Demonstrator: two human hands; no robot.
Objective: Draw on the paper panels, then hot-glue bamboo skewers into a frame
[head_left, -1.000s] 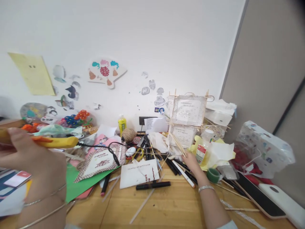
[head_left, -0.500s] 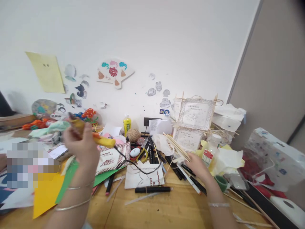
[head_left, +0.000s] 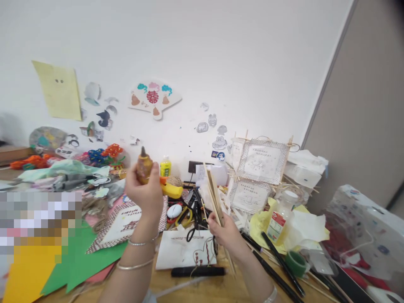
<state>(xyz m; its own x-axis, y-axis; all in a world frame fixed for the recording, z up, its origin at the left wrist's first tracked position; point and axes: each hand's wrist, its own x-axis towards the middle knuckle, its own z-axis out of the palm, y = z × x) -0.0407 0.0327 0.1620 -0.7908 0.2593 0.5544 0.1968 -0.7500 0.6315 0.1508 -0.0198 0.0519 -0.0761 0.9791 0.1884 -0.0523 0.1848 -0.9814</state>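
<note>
Left hand (head_left: 147, 191): raised above the table, fingers wrapped tight around a hot-glue gun (head_left: 143, 166). The gun has a yellow body and an orange trigger. Its nozzle end is stained brown and points up towards the wall, and the yellow rear sticks out to the right of the palm. Two thin bangles on the wrist.

Right hand (head_left: 224, 229): closed around the lower end of a bundle of thin bamboo sticks (head_left: 213, 189). The sticks are pale and straight, stand nearly upright and lean a little left. The short ends stick out below the fist.

Below both hands: wooden table (head_left: 202, 290), with a white card (head_left: 181, 252) and a black marker (head_left: 198, 272) in front of it.

Containers: small yellow bottle (head_left: 165, 166) with a white cap, standing at the wall just right of the gun; contents cannot be told. Clear plastic bottle (head_left: 279, 214) with a red label, upright among yellow paper to the right, white cap on; fill level unclear. Printed plastic bag (head_left: 362, 214) at far right; red material shows beside it.
</note>
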